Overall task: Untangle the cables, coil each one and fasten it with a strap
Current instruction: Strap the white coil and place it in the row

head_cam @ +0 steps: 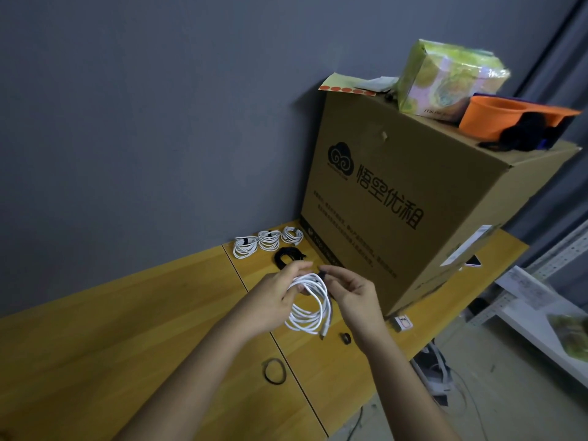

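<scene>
Item one, left: my left hand [273,292], its grip curled round the upper left of a white cable coil [310,305] held up above the wooden surface [95,345]. Item two, far of the hands: three white coils [269,241] already strapped, in a row by the wall, with a black coil [286,256] just near of them. Item three, near: a loose black strap ring [274,371] lying flat on the surface, and a smaller black loop [346,338] to its right. Item four: my right hand [353,292], its grip pinching a black strap [322,275] at the top of the held coil. Item five, right: a large cardboard box [413,198] standing on the surface, carrying a tissue pack [445,81] and an orange cup [496,117].
</scene>
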`<move>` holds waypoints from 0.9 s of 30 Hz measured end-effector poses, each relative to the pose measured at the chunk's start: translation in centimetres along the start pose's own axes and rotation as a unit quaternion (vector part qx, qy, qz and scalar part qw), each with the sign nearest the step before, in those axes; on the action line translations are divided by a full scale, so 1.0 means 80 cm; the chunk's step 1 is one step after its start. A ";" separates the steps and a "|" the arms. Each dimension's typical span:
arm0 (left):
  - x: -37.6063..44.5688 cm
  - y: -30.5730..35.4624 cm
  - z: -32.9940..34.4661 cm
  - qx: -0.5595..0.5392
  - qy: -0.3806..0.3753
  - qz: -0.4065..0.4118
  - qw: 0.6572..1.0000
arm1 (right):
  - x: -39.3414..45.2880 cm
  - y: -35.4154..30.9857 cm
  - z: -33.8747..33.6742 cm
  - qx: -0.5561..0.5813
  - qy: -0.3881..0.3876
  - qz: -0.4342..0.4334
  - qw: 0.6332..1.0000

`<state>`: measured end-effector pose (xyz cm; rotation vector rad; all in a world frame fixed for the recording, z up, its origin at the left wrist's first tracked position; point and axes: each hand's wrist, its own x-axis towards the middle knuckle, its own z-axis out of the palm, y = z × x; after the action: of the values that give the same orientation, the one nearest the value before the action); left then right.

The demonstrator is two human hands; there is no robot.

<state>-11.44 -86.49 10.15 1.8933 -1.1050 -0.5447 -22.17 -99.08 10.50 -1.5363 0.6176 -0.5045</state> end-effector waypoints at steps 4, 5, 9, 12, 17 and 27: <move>-0.001 -0.003 -0.002 0.029 -0.001 -0.013 0.999 | 0.011 0.000 -0.002 0.001 0.076 -0.033 0.997; 0.000 -0.003 -0.002 0.033 -0.008 -0.016 0.999 | 0.014 -0.003 -0.004 -0.005 0.092 -0.054 0.994; 0.002 -0.004 -0.003 0.065 -0.024 -0.021 0.997 | 0.018 -0.021 -0.012 -0.057 0.081 -0.135 0.986; 0.004 -0.004 -0.002 0.080 -0.020 -0.027 0.996 | 0.019 -0.026 -0.013 -0.091 0.053 -0.167 0.980; 0.012 -0.004 -0.002 0.086 -0.001 -0.018 0.996 | 0.015 -0.024 -0.009 -0.159 -0.009 -0.154 0.975; 0.031 0.003 0.003 0.087 0.042 -0.033 0.995 | -0.009 -0.005 0.015 -0.265 0.005 -0.275 0.924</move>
<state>-10.41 -88.80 10.34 2.0903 -1.0672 -0.4110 -21.91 -97.65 10.86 -2.2454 0.3273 -0.8119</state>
